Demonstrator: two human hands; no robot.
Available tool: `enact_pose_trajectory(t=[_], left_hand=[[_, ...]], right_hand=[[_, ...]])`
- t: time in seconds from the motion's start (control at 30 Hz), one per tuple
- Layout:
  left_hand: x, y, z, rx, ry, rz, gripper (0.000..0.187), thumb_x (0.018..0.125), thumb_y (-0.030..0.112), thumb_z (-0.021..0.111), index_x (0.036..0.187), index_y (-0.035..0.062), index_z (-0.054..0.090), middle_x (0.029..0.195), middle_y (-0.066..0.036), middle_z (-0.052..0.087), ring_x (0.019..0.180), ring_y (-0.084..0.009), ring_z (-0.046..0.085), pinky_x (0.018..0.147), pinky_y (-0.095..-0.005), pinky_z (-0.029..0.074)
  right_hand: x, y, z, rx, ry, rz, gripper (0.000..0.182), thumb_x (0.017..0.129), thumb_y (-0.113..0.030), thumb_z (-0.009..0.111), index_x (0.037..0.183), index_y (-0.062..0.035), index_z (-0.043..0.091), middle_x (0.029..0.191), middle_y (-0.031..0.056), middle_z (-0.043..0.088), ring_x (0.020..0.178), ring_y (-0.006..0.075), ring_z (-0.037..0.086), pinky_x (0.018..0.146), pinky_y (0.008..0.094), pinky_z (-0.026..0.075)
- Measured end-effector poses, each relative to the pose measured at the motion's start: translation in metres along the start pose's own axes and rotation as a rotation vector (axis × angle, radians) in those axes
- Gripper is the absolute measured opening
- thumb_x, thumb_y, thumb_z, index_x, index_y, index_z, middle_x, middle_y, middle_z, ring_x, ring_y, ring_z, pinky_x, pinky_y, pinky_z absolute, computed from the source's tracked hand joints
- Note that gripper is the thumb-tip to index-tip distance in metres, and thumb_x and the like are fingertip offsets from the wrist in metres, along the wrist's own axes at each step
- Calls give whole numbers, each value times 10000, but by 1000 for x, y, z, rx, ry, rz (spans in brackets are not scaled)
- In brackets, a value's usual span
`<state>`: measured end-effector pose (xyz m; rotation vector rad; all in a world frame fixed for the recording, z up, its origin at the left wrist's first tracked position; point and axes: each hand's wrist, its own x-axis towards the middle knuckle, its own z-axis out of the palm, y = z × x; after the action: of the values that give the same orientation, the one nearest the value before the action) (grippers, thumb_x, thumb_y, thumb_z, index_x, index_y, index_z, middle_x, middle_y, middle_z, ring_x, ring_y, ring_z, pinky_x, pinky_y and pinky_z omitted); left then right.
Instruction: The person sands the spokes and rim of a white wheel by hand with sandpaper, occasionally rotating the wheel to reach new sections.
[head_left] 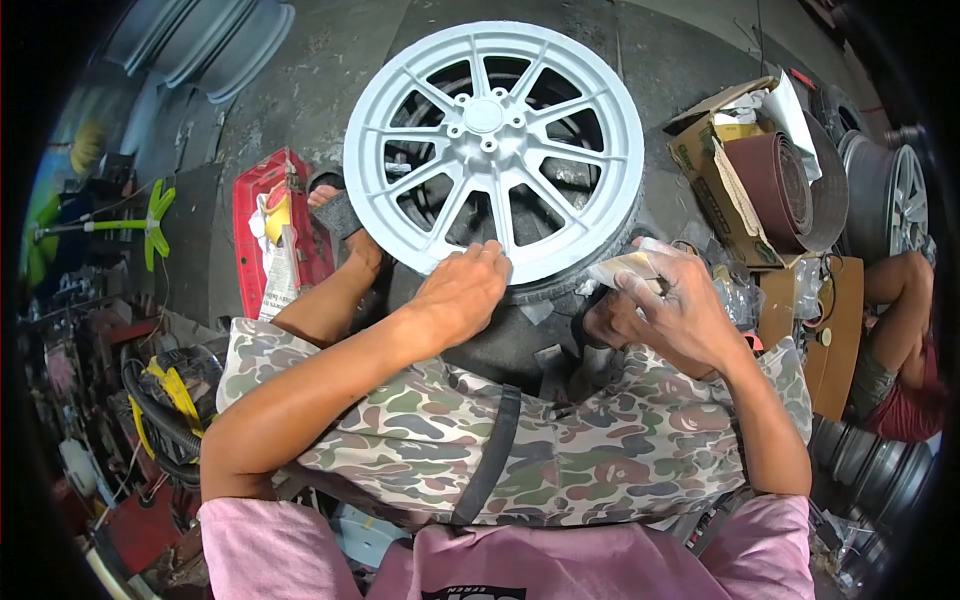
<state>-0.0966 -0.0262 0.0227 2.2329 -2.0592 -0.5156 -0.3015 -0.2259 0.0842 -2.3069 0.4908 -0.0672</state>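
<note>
A pale grey multi-spoke car wheel rim (487, 160) lies face up in front of me, on top of a dark tyre (590, 272). My left hand (465, 288) rests on the rim's near edge, fingers laid over the lip and holding nothing. Just right of the wheel, my right hand (678, 295) is closed around a thin flat piece (622, 267), whitish and dusty with a tan patch. The piece's outer end points toward the rim's lower right edge. Whitish dust coats the right fingers.
On the left stands a red tray (243, 225) with a yellow item and newspaper. A cardboard box (715, 190) at right holds a brown abrasive roll (760, 185). More wheels (890, 190) stand beyond it. Another person's bent leg (890, 330) shows at far right. A green fan (155, 225) stands left.
</note>
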Motion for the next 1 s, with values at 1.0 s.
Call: enact_pose_trajectory(t=[1.0], left_hand=[[24, -27, -12, -38, -174, -3, 108, 777, 36, 608, 827, -6, 694, 765, -222, 686, 759, -417, 694, 684, -462, 564]], right_hand=[[-4, -18, -6, 146, -57, 66, 250, 856, -170, 691, 981, 5, 565, 872, 168, 598, 818, 341, 578, 826, 432, 446]])
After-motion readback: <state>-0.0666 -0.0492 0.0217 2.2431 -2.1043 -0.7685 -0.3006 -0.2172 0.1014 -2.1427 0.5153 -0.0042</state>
